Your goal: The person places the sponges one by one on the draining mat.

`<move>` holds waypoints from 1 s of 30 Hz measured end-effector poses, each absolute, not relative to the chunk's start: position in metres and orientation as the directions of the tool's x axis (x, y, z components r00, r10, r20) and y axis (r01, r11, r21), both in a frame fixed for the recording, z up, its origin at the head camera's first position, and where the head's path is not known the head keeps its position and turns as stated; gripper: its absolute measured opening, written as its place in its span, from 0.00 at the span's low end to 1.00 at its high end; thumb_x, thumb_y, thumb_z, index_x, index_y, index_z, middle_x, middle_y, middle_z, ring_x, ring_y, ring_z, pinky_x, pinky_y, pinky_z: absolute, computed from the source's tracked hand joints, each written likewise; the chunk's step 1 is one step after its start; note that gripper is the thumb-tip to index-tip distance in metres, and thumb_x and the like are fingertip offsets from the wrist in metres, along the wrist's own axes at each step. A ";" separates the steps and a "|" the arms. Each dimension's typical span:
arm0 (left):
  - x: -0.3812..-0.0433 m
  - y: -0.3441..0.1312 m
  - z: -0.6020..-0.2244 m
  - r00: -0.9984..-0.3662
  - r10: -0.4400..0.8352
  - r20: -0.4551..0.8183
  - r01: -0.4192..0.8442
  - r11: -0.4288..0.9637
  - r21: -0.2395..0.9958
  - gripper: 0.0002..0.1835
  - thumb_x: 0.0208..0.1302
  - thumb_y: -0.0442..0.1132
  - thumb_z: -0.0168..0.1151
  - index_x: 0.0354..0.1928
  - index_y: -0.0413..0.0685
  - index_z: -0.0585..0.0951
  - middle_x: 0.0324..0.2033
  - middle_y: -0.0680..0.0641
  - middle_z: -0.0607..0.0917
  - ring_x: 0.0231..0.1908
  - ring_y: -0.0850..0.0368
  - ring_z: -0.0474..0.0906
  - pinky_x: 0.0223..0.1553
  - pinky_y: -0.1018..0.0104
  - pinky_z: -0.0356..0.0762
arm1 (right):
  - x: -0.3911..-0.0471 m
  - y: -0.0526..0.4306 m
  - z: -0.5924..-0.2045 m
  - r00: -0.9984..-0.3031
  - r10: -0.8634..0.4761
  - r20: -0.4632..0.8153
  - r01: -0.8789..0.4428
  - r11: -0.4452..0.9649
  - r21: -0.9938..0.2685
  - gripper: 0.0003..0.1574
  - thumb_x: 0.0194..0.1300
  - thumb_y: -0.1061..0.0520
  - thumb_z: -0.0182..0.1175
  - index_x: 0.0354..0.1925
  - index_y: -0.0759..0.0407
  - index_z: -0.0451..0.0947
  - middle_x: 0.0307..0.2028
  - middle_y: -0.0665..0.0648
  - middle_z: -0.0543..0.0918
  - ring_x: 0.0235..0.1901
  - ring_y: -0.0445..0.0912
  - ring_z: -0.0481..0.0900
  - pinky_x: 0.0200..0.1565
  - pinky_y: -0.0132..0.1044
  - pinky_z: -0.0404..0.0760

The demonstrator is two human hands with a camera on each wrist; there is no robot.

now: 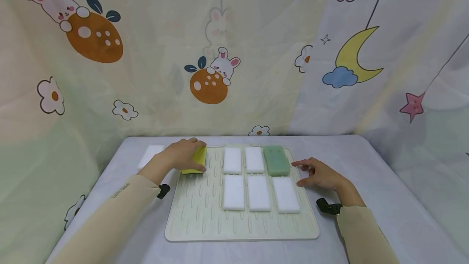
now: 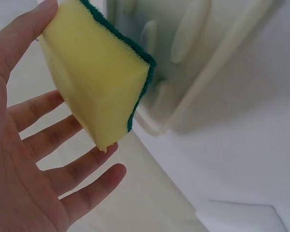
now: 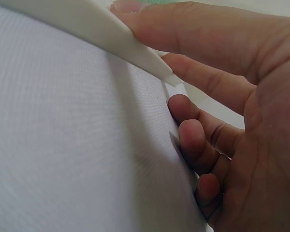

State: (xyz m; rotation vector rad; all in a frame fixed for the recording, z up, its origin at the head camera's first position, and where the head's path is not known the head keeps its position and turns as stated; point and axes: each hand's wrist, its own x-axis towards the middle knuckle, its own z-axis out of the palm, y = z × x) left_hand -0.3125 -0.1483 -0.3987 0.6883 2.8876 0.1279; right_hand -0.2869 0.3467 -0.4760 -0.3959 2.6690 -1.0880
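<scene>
My left hand (image 1: 185, 155) pinches a yellow sponge (image 2: 99, 67) with a dark green scouring side between thumb and fingers, at the back left corner of a cream ridged mat (image 1: 199, 225). In the left wrist view the sponge is tilted, its green side facing the mat. At the mat's right edge is my right hand (image 1: 322, 174); its thumb and index finger touch the rim while the other fingers curl loosely. Close to that index finger lies a green sponge (image 1: 276, 161) on the mat. Beside and in front of it several white sponge blocks (image 1: 233, 192) lie in two rows.
Another white block (image 1: 150, 155) lies on the white-covered table (image 1: 366, 166), left of the mat and partly behind the left forearm. A cartoon-printed curtain (image 1: 154, 52) hangs along the table's back edge. Each wrist carries a small black camera (image 1: 327, 207).
</scene>
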 end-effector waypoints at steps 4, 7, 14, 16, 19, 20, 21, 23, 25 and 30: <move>-0.317 -0.140 -0.403 -0.874 0.465 -0.143 0.451 0.885 0.120 0.49 0.55 0.69 0.72 0.75 0.55 0.70 0.71 0.45 0.73 0.66 0.36 0.73 0.60 0.39 0.77 | -0.287 0.347 -0.475 -0.936 -0.336 -0.107 -0.163 0.682 -0.713 0.46 0.50 0.49 0.82 0.67 0.54 0.79 0.51 0.62 0.74 0.36 0.48 0.67 0.38 0.35 0.70; -0.319 -0.133 -0.405 -0.872 0.469 -0.143 0.453 0.882 0.127 0.50 0.55 0.69 0.72 0.76 0.55 0.70 0.72 0.44 0.72 0.68 0.35 0.71 0.61 0.38 0.76 | -0.287 0.347 -0.475 -0.935 -0.337 -0.107 -0.163 0.679 -0.716 0.46 0.50 0.50 0.82 0.66 0.54 0.79 0.51 0.63 0.74 0.35 0.48 0.67 0.37 0.35 0.70; -0.322 -0.120 -0.411 -0.871 0.470 -0.141 0.456 0.882 0.121 0.50 0.55 0.70 0.71 0.76 0.56 0.70 0.73 0.45 0.73 0.68 0.36 0.71 0.62 0.39 0.76 | -0.287 0.347 -0.476 -0.931 -0.352 -0.099 -0.181 0.678 -0.713 0.46 0.51 0.49 0.82 0.67 0.55 0.78 0.50 0.62 0.73 0.38 0.49 0.65 0.39 0.35 0.69; -0.322 -0.117 -0.411 -0.873 0.466 -0.142 0.452 0.884 0.122 0.50 0.55 0.70 0.72 0.76 0.55 0.70 0.72 0.45 0.73 0.68 0.36 0.72 0.62 0.39 0.76 | -0.287 0.347 -0.476 -0.930 -0.353 -0.097 -0.184 0.678 -0.712 0.46 0.51 0.49 0.81 0.67 0.55 0.78 0.50 0.62 0.73 0.38 0.49 0.65 0.39 0.35 0.69; -0.322 -0.114 -0.411 -0.876 0.458 -0.149 0.442 0.888 0.126 0.50 0.55 0.70 0.72 0.76 0.55 0.70 0.72 0.45 0.73 0.68 0.36 0.71 0.63 0.39 0.75 | -0.287 0.347 -0.477 -0.931 -0.352 -0.096 -0.184 0.680 -0.709 0.46 0.51 0.49 0.81 0.67 0.55 0.78 0.50 0.62 0.73 0.38 0.49 0.66 0.39 0.35 0.69; -0.322 -0.113 -0.412 -0.876 0.458 -0.150 0.443 0.888 0.125 0.50 0.55 0.70 0.71 0.76 0.55 0.70 0.72 0.45 0.73 0.68 0.37 0.71 0.63 0.39 0.75 | -0.287 0.347 -0.477 -0.932 -0.350 -0.096 -0.182 0.681 -0.709 0.46 0.51 0.49 0.81 0.67 0.54 0.78 0.50 0.62 0.73 0.38 0.49 0.66 0.39 0.35 0.69; -0.322 -0.112 -0.412 -0.876 0.457 -0.151 0.442 0.888 0.124 0.50 0.55 0.70 0.71 0.76 0.55 0.70 0.72 0.45 0.73 0.68 0.37 0.71 0.63 0.40 0.75 | -0.287 0.347 -0.477 -0.932 -0.349 -0.097 -0.181 0.681 -0.710 0.46 0.51 0.49 0.81 0.67 0.54 0.78 0.50 0.62 0.73 0.38 0.49 0.66 0.39 0.35 0.69; -0.323 -0.111 -0.413 -0.876 0.458 -0.153 0.444 0.888 0.122 0.50 0.55 0.71 0.71 0.76 0.55 0.70 0.73 0.45 0.73 0.68 0.37 0.71 0.63 0.40 0.75 | -0.287 0.347 -0.476 -0.933 -0.347 -0.099 -0.177 0.679 -0.713 0.46 0.51 0.50 0.81 0.67 0.55 0.78 0.50 0.62 0.73 0.37 0.49 0.66 0.39 0.35 0.69; -0.324 -0.110 -0.413 -0.875 0.459 -0.155 0.445 0.888 0.119 0.50 0.55 0.71 0.71 0.76 0.56 0.70 0.73 0.45 0.72 0.68 0.37 0.72 0.63 0.40 0.75 | -0.287 0.347 -0.476 -0.933 -0.344 -0.101 -0.172 0.676 -0.716 0.46 0.50 0.50 0.82 0.67 0.55 0.78 0.50 0.62 0.73 0.37 0.49 0.66 0.38 0.35 0.69; -0.324 -0.110 -0.414 -0.876 0.458 -0.155 0.443 0.888 0.121 0.51 0.54 0.71 0.72 0.76 0.56 0.70 0.72 0.45 0.73 0.68 0.37 0.72 0.63 0.40 0.75 | -0.287 0.347 -0.477 -0.935 -0.341 -0.100 -0.170 0.676 -0.717 0.45 0.50 0.50 0.82 0.66 0.55 0.79 0.50 0.62 0.74 0.37 0.49 0.66 0.38 0.36 0.69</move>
